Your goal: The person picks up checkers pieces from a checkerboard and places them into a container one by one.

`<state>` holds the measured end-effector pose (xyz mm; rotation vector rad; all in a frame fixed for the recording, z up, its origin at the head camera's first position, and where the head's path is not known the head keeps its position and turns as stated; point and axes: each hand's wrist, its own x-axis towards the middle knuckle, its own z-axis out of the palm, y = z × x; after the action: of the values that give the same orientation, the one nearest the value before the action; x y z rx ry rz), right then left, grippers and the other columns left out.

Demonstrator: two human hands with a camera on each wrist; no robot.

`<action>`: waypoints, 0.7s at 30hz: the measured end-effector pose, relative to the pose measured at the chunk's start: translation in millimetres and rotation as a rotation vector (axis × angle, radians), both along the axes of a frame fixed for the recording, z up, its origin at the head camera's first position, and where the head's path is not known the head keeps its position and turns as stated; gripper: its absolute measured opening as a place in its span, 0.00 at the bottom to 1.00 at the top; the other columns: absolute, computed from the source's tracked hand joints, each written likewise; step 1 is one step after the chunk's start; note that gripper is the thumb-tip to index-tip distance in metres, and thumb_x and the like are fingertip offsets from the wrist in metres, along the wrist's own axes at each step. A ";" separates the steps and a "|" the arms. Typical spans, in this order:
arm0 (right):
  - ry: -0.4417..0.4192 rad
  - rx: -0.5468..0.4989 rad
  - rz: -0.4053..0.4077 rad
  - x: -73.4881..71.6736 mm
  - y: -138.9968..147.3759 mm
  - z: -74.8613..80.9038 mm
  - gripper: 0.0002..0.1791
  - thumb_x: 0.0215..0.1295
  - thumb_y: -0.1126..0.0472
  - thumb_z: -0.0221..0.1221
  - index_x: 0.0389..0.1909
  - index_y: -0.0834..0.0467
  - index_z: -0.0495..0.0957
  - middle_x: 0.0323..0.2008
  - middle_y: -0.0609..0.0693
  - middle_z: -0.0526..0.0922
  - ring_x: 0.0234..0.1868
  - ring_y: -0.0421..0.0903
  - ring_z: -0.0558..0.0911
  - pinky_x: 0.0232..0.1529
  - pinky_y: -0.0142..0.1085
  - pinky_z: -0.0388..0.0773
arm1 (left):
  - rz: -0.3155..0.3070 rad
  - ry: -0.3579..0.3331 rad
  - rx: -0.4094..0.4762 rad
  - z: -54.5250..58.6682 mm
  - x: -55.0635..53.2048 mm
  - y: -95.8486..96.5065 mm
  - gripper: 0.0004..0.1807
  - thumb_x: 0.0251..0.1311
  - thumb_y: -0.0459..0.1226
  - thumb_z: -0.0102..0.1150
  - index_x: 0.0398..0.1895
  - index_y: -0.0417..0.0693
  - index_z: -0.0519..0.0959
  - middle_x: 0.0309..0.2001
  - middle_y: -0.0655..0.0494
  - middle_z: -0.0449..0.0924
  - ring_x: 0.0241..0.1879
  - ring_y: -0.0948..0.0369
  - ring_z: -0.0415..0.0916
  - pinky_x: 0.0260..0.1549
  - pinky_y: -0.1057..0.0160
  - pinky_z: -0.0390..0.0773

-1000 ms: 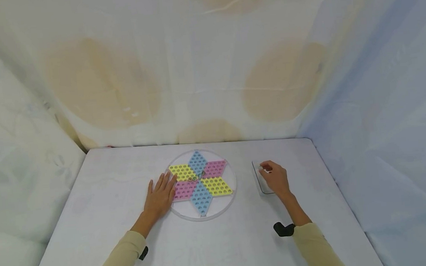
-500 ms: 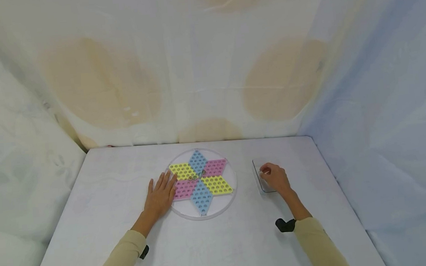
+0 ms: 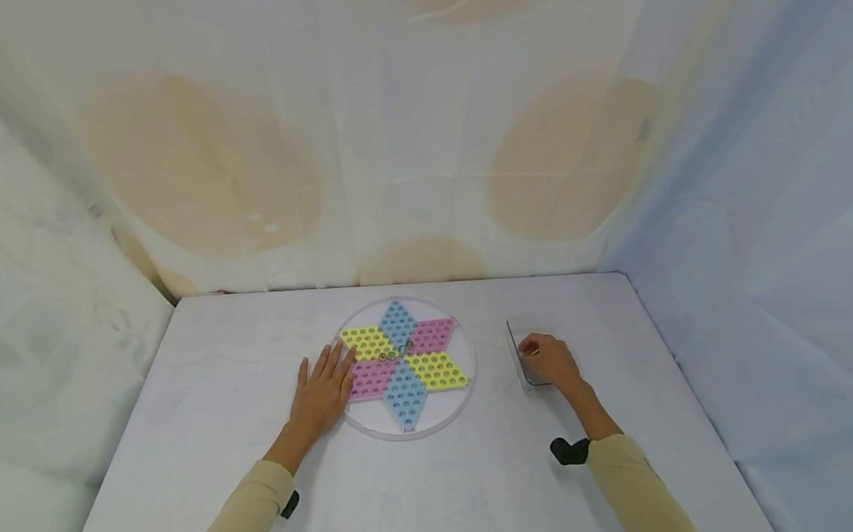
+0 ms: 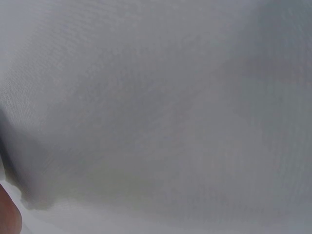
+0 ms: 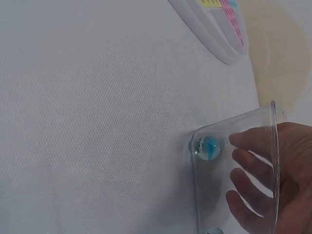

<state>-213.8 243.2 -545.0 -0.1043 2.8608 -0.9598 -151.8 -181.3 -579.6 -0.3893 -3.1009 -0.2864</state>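
Observation:
In the head view a round white Chinese checkers board [image 3: 407, 422], with a star of blue, yellow and pink points, lies on the table. Several marbles [image 3: 392, 355] sit near its centre. My left hand [image 3: 320, 398] rests flat with fingers spread on the board's left rim. To the right stands a clear plastic box [image 3: 522, 371]. My right hand [image 3: 552, 360] reaches into it from above. In the right wrist view the fingers [image 5: 248, 168] are spread and slightly bent inside the box, close to a glass marble [image 5: 208, 148] with a blue swirl. The thumb is hidden there.
Another marble [image 5: 213, 230] shows at the bottom edge of the right wrist view, in the box. A white cloth covers the table [image 3: 445, 498]. Patterned curtains [image 3: 416, 133] hang behind and on both sides. The left wrist view shows mostly blurred white cloth.
My right hand has shifted slightly and dipped its fingers lower into the clear box. My left hand stays on the board's rim, and the marbles on the board have not moved.

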 end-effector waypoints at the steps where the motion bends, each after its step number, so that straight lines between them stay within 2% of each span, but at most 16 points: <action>1: -0.002 0.006 0.001 0.0 0.1 -0.3 0.08 0.65 0.67 0.60 0.41 0.65 0.83 0.40 0.58 0.85 0.45 0.59 0.83 0.46 0.52 0.79 | 0.000 -0.002 -0.001 0.2 -0.1 0.0 0.30 0.78 0.46 0.37 0.79 0.49 0.55 0.79 0.45 0.47 0.77 0.47 0.42 0.70 0.37 0.40; 14: 0.003 0.016 0.006 3.5 -1.2 5.5 0.10 0.66 0.65 0.61 0.44 0.65 0.83 0.44 0.60 0.84 0.48 0.59 0.82 0.46 0.52 0.79 | 0.006 0.018 0.013 -0.4 -0.2 0.7 0.30 0.78 0.46 0.39 0.79 0.49 0.55 0.79 0.46 0.48 0.77 0.47 0.43 0.70 0.37 0.40; 17: 0.039 0.000 0.001 4.8 -1.8 10.0 0.10 0.67 0.64 0.62 0.45 0.65 0.82 0.45 0.60 0.84 0.48 0.59 0.82 0.46 0.53 0.79 | 0.004 0.016 0.011 -0.3 -0.4 0.7 0.30 0.78 0.46 0.39 0.79 0.49 0.55 0.79 0.46 0.48 0.77 0.47 0.43 0.70 0.37 0.40; 21: 0.130 -0.040 -0.006 5.4 -3.9 16.7 0.10 0.66 0.66 0.62 0.45 0.65 0.82 0.46 0.61 0.84 0.47 0.59 0.81 0.45 0.53 0.79 | 0.001 0.021 0.007 -0.7 -0.8 0.3 0.30 0.78 0.46 0.39 0.79 0.49 0.55 0.79 0.46 0.48 0.77 0.47 0.43 0.70 0.36 0.41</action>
<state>-208.5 239.4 -528.2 -0.1675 2.9615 -1.0491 -152.6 -181.1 -580.2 -0.3885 -3.0787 -0.2909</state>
